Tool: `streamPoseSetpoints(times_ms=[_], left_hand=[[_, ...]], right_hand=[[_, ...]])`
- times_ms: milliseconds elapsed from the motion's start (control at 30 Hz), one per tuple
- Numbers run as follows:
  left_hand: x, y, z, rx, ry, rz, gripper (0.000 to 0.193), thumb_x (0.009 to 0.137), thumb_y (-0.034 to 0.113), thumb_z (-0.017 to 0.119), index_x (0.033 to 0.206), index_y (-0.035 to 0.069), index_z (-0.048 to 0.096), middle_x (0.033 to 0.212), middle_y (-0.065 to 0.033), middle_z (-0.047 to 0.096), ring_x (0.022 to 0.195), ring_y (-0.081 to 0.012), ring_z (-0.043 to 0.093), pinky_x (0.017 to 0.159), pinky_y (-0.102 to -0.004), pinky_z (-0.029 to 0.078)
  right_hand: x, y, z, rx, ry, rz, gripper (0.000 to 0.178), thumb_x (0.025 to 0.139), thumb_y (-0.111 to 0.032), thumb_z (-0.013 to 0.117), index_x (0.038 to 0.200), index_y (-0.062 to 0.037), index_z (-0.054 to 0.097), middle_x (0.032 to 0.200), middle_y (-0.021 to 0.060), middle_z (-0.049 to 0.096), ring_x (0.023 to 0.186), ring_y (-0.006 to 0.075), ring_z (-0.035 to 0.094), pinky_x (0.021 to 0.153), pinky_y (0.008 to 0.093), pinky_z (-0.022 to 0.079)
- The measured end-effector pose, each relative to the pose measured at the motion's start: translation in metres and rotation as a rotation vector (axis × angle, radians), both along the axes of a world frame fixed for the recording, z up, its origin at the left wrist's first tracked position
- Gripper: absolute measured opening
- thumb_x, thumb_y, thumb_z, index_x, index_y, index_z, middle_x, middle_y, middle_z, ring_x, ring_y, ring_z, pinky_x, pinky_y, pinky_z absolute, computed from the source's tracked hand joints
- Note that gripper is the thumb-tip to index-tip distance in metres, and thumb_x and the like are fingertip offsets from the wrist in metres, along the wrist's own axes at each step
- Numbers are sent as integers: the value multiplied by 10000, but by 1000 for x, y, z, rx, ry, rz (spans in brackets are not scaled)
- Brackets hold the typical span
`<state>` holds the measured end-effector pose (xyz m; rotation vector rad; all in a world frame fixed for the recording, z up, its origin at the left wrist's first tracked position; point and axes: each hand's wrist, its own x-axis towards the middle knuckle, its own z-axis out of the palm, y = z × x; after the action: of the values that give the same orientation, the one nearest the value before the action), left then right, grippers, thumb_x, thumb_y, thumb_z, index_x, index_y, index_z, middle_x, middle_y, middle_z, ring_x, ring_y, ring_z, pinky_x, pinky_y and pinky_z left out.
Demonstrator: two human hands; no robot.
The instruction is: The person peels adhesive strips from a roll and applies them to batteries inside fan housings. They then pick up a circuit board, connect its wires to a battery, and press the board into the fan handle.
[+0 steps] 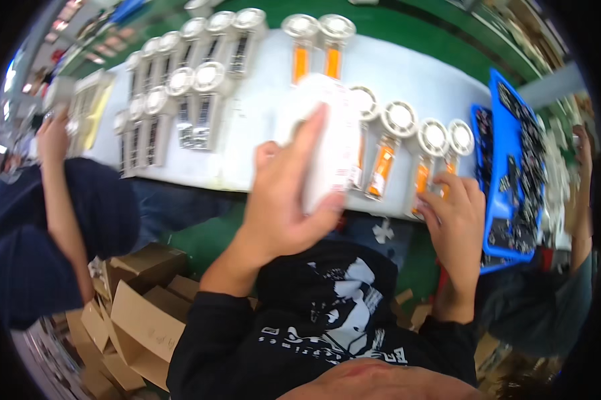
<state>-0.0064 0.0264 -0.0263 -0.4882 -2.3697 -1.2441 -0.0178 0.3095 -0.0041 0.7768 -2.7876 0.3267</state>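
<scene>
In my left hand (284, 193) is a long white plastic casing (334, 143) with rounded ends, smeared by motion, gripped between thumb and fingers above the table. My right hand (455, 213) curls its fingers around the lower end of a round-headed white casing (433, 137) with an orange insert, lying at the table's right. Close beside it lies a similar casing (460, 137), partly covered by my fingers. Another orange-filled casing (398, 120) lies between my hands. Two more orange-filled casings (300, 27) (336, 27) stand farther back.
Several round-headed casings with dark inserts (210, 77) lie in rows at the left of the white table (254, 127). Blue trays (497, 160) of black parts stand at the right edge. Co-workers' arms (64, 207) show at both sides. Cardboard boxes (147, 327) lie below left.
</scene>
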Motion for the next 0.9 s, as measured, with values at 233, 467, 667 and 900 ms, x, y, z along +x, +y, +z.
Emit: streamPoseSetpoints(times_ms=[233, 467, 667, 900], left_hand=[[8, 24, 24, -293, -30, -6, 824, 801, 262, 643, 1507, -88, 403, 1233, -240, 618, 924, -259, 578, 856, -362, 328], [-5, 32, 7, -293, 179, 104, 860, 739, 306, 696, 1496, -29, 462, 847, -75, 513, 759, -248, 516, 742, -387, 275], [-8, 39, 11, -355, 160, 161, 822, 736, 313, 705, 1467, -12, 514, 812, -61, 490, 712, -234, 482, 706, -382, 265], [-11, 36, 16, -366, 104, 122, 809, 745, 284, 718, 1468, -8, 503, 908, -101, 601, 784, -251, 563, 736, -391, 309]], right_hand=[[0, -34, 9, -502, 125, 200, 400, 748, 45, 749, 1142, 15, 686, 1201, 182, 687, 1034, 341, 631, 930, 429, 489], [3, -78, -7, -653, 269, 222, 502, 742, 97, 729, 1234, 68, 636, 1261, 233, 688, 997, 340, 642, 912, 409, 518], [6, -74, -12, -611, 360, 175, 506, 715, 109, 738, 1211, 69, 646, 1281, 232, 681, 972, 319, 638, 880, 376, 526], [2, -65, -1, -1089, -174, 202, 546, 752, 119, 739, 1272, 40, 594, 1001, 124, 724, 909, 246, 618, 793, 295, 466]])
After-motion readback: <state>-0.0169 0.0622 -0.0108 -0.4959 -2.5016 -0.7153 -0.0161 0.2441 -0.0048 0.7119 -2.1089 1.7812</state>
